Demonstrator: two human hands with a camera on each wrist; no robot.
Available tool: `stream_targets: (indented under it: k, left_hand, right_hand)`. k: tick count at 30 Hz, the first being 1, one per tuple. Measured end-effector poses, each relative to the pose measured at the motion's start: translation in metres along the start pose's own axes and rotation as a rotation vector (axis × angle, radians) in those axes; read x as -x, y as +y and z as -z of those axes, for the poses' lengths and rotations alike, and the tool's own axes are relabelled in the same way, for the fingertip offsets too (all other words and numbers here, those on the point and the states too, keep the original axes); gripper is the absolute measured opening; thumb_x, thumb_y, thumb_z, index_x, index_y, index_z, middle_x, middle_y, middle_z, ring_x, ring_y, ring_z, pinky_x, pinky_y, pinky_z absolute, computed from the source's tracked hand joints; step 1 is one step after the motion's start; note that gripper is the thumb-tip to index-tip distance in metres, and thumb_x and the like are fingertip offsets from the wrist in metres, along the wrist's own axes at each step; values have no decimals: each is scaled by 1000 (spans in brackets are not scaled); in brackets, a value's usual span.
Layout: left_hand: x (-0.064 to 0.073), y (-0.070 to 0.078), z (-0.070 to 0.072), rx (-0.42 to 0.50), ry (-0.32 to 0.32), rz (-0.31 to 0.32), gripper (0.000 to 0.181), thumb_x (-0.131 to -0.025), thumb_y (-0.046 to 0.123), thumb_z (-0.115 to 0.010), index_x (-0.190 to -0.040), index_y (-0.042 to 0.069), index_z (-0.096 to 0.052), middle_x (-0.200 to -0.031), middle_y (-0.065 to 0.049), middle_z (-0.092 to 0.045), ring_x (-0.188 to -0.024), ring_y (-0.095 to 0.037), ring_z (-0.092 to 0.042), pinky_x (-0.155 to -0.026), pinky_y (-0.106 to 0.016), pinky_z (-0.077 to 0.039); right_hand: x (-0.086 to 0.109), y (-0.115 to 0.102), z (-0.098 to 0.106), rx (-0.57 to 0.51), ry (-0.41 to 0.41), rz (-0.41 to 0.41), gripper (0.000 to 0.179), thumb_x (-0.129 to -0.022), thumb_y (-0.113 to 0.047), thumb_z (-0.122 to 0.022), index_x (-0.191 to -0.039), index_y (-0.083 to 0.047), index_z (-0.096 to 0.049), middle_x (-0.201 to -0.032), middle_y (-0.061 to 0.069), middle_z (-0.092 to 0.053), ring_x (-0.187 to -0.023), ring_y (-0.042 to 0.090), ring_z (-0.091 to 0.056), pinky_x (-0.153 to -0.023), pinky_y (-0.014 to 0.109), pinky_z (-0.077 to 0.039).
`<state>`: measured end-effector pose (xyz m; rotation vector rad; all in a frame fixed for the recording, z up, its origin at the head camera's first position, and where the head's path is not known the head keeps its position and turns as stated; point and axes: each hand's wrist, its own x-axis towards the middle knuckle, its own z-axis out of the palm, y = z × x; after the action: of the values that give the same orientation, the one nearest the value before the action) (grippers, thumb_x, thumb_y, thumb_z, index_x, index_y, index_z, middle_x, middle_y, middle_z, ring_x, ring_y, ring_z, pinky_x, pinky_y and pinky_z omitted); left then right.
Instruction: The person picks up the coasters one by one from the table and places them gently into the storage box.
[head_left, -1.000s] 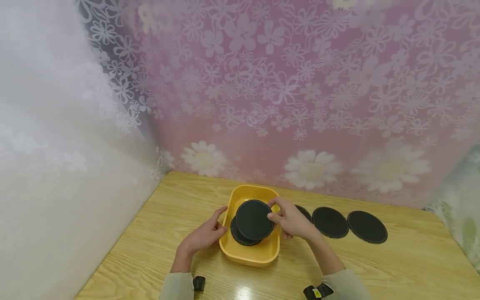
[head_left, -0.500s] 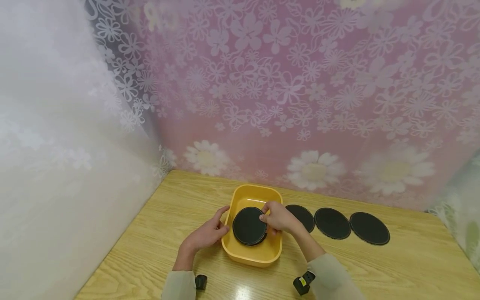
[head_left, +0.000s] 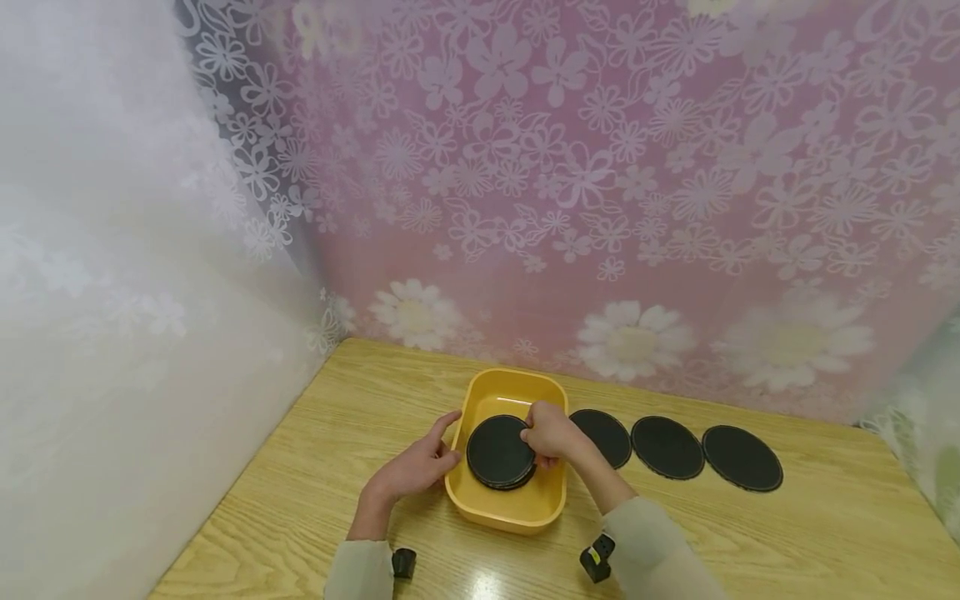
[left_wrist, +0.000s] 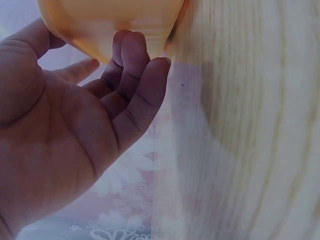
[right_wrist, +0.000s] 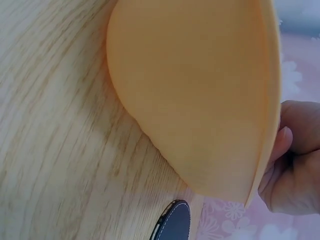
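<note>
Inside a yellow plastic basin (head_left: 505,522), black round coasters with stitched edges lie stacked. My right hand (head_left: 553,432) reaches over the basin's right wall and pinches the top coaster (head_left: 497,451), thumb on its upper face. At least one more coaster shows beneath it, slightly offset. On the opposite side, my left hand (head_left: 412,467) holds the basin's left rim. In the left wrist view its thumb hooks over the rim, while curled fingers (left_wrist: 134,55) lie against the outer wall. The right wrist view hides my right fingertips behind the basin wall.
Three more black coasters lie in a row right of the basin: one nearest it (head_left: 602,437), a middle one (head_left: 667,447) and a far right one (head_left: 742,458). A wooden table (head_left: 315,450) carries everything. Floral curtains (head_left: 525,275) hang behind and at the left.
My right hand has lowered the coaster and moved it slightly left, so it now sits almost squarely over the one below. The left hand has kept its place at the rim.
</note>
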<state>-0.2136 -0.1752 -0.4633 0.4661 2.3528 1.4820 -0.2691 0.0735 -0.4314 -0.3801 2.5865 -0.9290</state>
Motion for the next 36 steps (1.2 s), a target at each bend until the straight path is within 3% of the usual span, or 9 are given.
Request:
stream_targets:
  k: [4,9,14,25,36]
  left_hand:
    - [0,0,1,-3,-5,-2,65,-104,19,-49,-159,12,-16,-87,-17,-59,-64,-23,-50,-59,-30,-43]
    - [-2,-1,1,-15,-1,12,65,-104,20,-49,-160,13,-16,-87,-17,-59,-65,-20,-50,-60,-29,-43]
    - [-5,-4,1,-33,-2,9,65,-104,23,-49,-159,14,-16,-87,-14,-60,-65,-17,-50,-61,-28,-44]
    - [-3,-4,1,-5,-5,13,66,-103,22,-50,-160,15,-16,-89,-17,-60,-66,-19,-50,-62,-30,-43]
    - [-3,-4,1,4,5,18,66,-104,21,-50,-160,14,-15,-88,-18,-59,-63,-20,-49,-60,-31,-42]
  right_hand:
    - [-1,-3,-2,63,-4,-22,45,-99,-3,-56,-57,-11,-43,-45,7,-50,-37,15,-49,-41,25,-40]
    - [-2,-5,-3,131,-20,-13,29,-99,-3,-55,-71,-1,-59,-46,8,-52,-38,16,-49,-42,25,-40]
    - [-4,-5,-5,176,-28,-42,19,-99,-3,-53,-81,0,-57,-49,9,-53,-38,16,-50,-42,24,-39]
    - [-13,-2,-14,284,9,-70,16,-93,6,-51,-80,0,-59,-58,12,-56,-37,17,-52,-38,25,-41]
    - [-14,-2,-11,226,13,-44,15,-96,0,-54,-82,2,-59,-58,15,-58,-42,26,-61,-38,26,-43]
